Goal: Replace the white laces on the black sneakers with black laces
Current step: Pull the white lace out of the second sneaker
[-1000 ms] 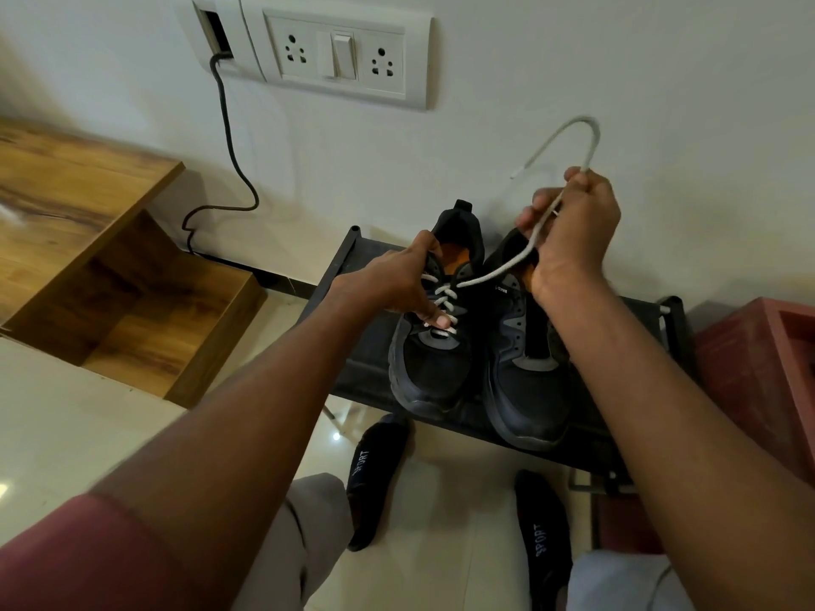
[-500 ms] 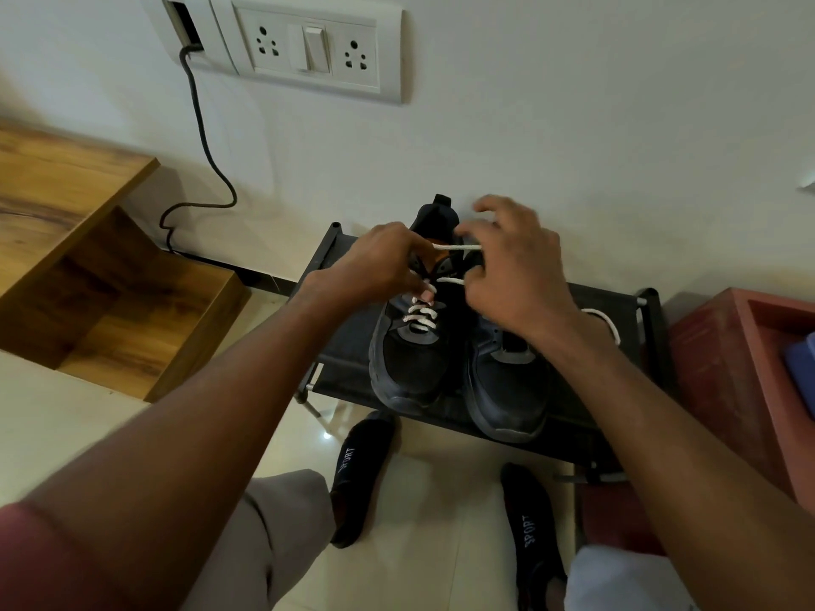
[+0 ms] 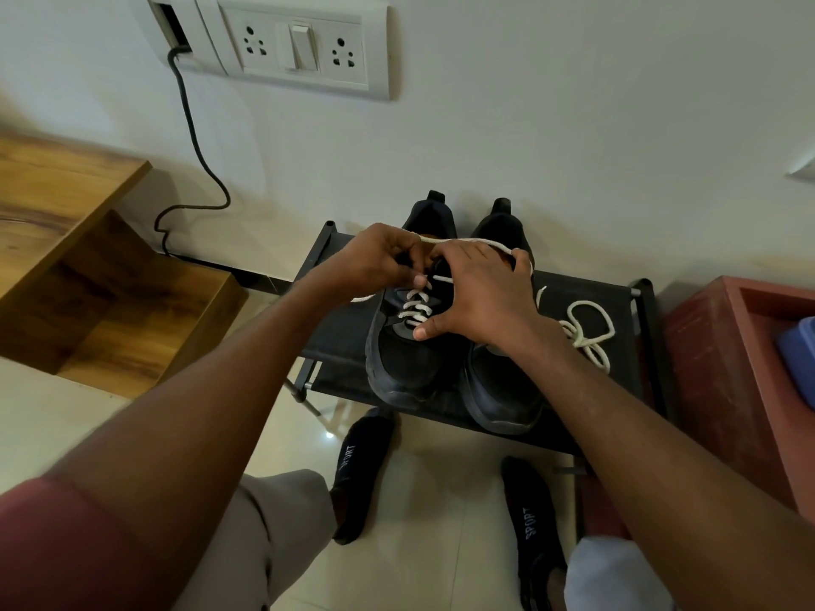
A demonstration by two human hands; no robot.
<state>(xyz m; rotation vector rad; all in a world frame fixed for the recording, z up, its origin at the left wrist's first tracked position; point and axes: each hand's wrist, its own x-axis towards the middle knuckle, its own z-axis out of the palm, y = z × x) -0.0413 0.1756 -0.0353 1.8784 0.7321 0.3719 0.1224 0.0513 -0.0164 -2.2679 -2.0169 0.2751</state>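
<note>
Two black sneakers stand side by side on a black rack (image 3: 339,337). The left sneaker (image 3: 403,363) carries a white lace (image 3: 414,308) through its lower eyelets; the right sneaker (image 3: 502,390) shows none. My left hand (image 3: 375,262) pinches the lace at the left sneaker's top eyelets. My right hand (image 3: 480,297) lies over both shoes with its thumb on the left sneaker. A strand of that lace runs across its fingers and is held at their far side. A second loose white lace (image 3: 586,332) lies on the rack to the right. No black laces are visible.
A socket panel (image 3: 304,46) with a dark cable (image 3: 194,138) is on the wall behind. A wooden shelf unit (image 3: 88,275) stands left, a red box (image 3: 732,372) right. My feet in black socks (image 3: 361,474) rest on the tiled floor below the rack.
My right hand came down from a raised pull with a white lace and joined the left at the left sneaker's top. A freed lace now lies on the rack at right.
</note>
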